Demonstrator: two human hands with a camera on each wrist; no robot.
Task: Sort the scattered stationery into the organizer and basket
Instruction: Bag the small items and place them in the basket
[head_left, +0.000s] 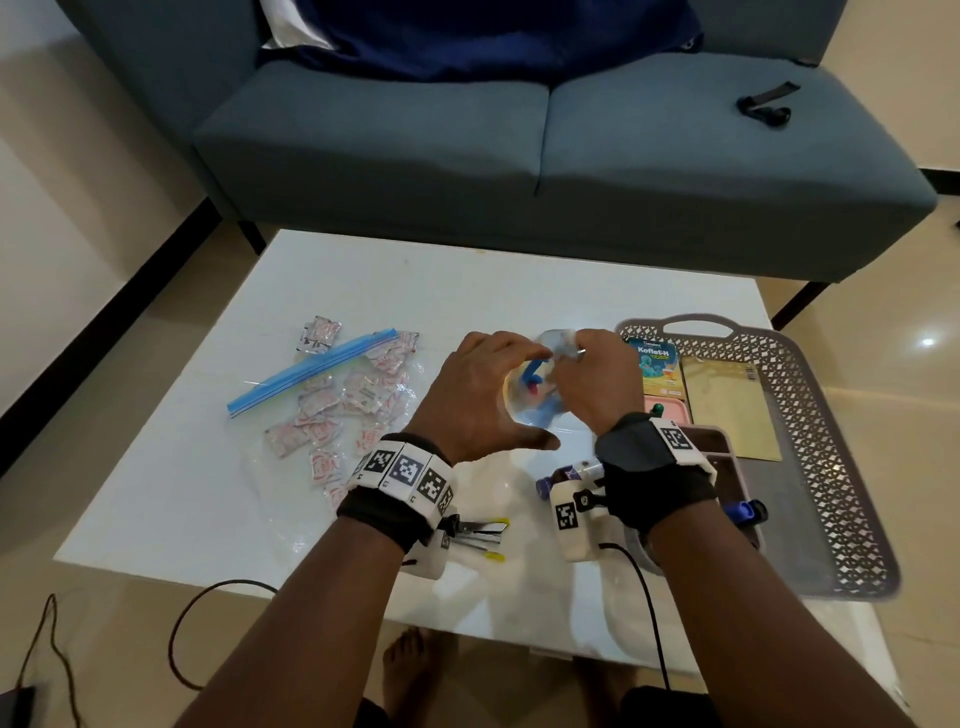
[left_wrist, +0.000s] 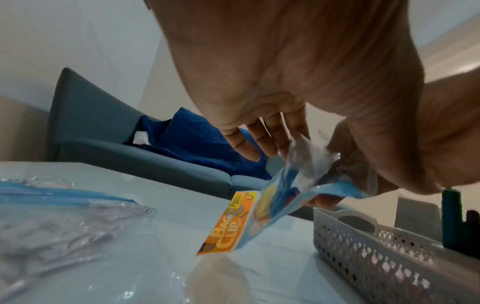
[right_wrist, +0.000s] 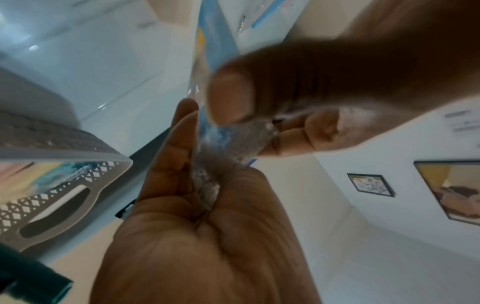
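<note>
White worktop (head_left: 363, 270) sits in front of a grey-blue sofa (head_left: 519, 130) w/ a dark blue cloth on it

Both hands are up over the worktop's middle, working one packet: left hand (head_left: 475, 395) and right hand (head_left: 592, 384) each pinch the clear top edge of the bag-clip pack (left_wrist: 233, 226), thumb vs fingers, narrow grip. Pack hangs tilted, its lower corner near or on the worktop, can't tell which. It sits just left of the basket (head_left: 831, 441), not in it yet. Looks like it's being pulled open or readied for a drop, my guess only

Done so far, judging by what lies where:
- basket at right holds a Koflet-H box (head_left: 655, 369), a tan envelope (head_left: 727, 405), something pink beside them
- organizer (head_left: 727, 447) sits in the basket's near part, mostly hidden by the right wrist; a blue item (head_left: 748, 512) pokes out there

Left to do:
- zip bag (head_left: 311, 374) w/ small sachets (head_left: 322, 415), far left, some sachets loose outside it
- metal clips w/ yellow tips (head_left: 483, 535) near the left wrist
- purple-capped item (head_left: 550, 483) under the right wrist
- the pack in hand

Roughly halfway, maybe less

Black strap (head_left: 763, 106) on the sofa, prob not part of the job
</note>
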